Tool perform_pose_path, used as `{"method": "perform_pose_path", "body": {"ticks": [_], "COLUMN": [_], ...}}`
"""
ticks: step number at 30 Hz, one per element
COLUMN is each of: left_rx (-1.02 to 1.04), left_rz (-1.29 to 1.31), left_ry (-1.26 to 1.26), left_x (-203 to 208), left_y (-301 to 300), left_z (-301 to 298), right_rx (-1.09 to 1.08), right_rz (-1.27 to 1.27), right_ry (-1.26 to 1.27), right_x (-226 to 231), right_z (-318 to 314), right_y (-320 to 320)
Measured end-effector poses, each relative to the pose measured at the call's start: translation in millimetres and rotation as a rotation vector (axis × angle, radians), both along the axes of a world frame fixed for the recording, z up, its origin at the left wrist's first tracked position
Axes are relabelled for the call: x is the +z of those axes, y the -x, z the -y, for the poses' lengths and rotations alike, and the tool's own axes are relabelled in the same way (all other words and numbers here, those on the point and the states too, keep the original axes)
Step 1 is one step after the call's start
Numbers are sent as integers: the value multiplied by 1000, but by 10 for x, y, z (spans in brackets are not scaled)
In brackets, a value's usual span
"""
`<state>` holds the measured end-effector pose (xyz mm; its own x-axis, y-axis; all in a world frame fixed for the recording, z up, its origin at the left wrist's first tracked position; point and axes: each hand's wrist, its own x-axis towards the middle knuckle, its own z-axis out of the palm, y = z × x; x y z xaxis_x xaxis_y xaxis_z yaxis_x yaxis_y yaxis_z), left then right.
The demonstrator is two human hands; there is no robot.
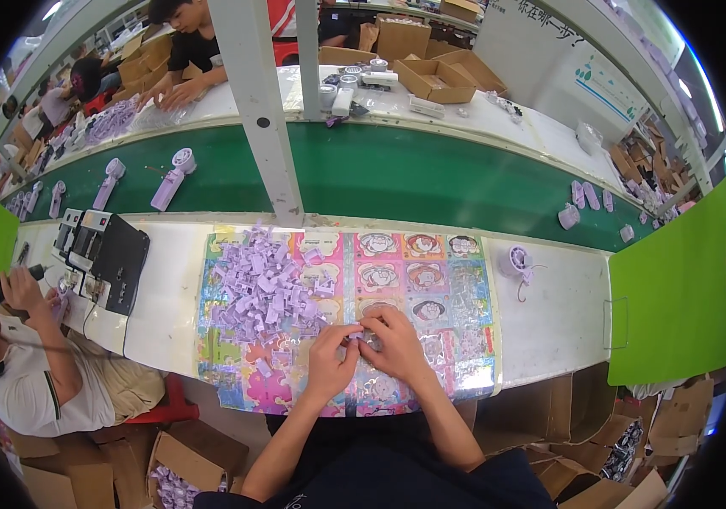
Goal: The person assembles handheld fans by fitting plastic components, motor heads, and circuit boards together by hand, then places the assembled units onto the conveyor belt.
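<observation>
Close together over the colourful patterned mat, my left hand and my right hand pinch a small light-purple plastic part between their fingertips. Most of that part is covered by the fingers. Just beyond and to the left of my hands lies a heap of similar purple plastic parts. One stray piece rests apart from the heap, nearer to me. To the right of the mat, a round purple fan head with thin wires sits on the white table.
Beyond the table runs a green conveyor belt carrying purple handheld fans. A metal post rises at the table's far edge. Black boxy devices stand left, near a seated co-worker. A green panel borders the right.
</observation>
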<state>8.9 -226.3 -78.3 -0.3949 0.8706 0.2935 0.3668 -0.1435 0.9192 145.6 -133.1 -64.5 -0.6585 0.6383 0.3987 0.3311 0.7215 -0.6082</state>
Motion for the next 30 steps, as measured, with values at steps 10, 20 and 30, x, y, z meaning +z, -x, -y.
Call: {"method": "perform_pose_path", "body": {"ticks": [10,20,30], "left_rx": [-9,5,4], "left_rz": [-9,33,14], "left_ry": [-6,16,10], "left_x": [-20,-27,-30], "left_y": [11,9,13], "left_z": [-2,-8,5], "right_rx": [-3,2,6], "right_rz": [1,-3,-5], "right_ry": [3,-7,-6], "right_x": [1,-5,-4], "right_z": [0,-14,-2], "right_y": [3,2,2]}}
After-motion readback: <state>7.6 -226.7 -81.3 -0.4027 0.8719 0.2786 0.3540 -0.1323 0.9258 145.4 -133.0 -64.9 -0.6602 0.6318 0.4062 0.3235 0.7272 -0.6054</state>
